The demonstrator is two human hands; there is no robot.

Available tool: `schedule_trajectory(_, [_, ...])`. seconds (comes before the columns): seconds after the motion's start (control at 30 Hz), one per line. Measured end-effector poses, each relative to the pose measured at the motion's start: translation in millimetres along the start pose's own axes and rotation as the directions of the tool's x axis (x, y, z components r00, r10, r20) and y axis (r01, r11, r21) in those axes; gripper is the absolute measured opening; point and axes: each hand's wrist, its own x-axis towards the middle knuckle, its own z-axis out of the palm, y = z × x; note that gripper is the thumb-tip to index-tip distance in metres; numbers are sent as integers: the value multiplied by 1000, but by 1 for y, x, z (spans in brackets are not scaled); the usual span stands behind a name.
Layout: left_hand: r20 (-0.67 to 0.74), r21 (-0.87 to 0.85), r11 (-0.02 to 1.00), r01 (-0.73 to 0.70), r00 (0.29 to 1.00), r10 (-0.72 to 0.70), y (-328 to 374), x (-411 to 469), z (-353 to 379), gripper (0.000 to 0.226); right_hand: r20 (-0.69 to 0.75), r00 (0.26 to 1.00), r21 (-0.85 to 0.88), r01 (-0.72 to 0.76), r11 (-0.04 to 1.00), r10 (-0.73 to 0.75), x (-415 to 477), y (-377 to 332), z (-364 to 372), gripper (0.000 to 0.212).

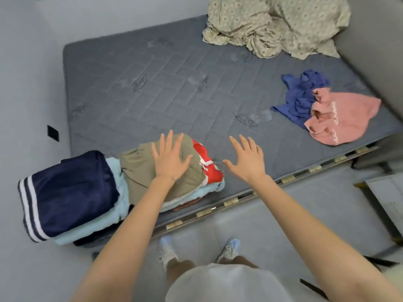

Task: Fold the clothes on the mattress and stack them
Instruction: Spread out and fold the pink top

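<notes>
Two piles of folded clothes sit at the near edge of the mattress (152, 83). One has a dark blue striped piece (69, 192) on top. On the other, the left hand (171, 159) lies flat on a tan piece (139, 168), fingers spread wide, a red piece (210, 168) showing beside it. The right hand (247, 160) is spread open too, over the mattress, holding nothing. Farther right, a blue cloth (301, 97) and a pink cloth (344, 116) lie crumpled, touching. A bunched flowery sheet (272, 25) is farthest.
</notes>
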Motion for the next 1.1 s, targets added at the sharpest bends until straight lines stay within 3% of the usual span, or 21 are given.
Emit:
schedule_trajectory(0.33, [53, 37, 978, -203, 978, 201, 185, 50, 38, 75, -4, 983, 19, -184, 983, 184, -6, 164, -38, 83])
schedule_trajectory(1.1, [218, 36, 914, -405, 895, 388, 443, 280, 108, 77, 30, 887, 98, -462, 882, 461, 158, 442, -94, 82])
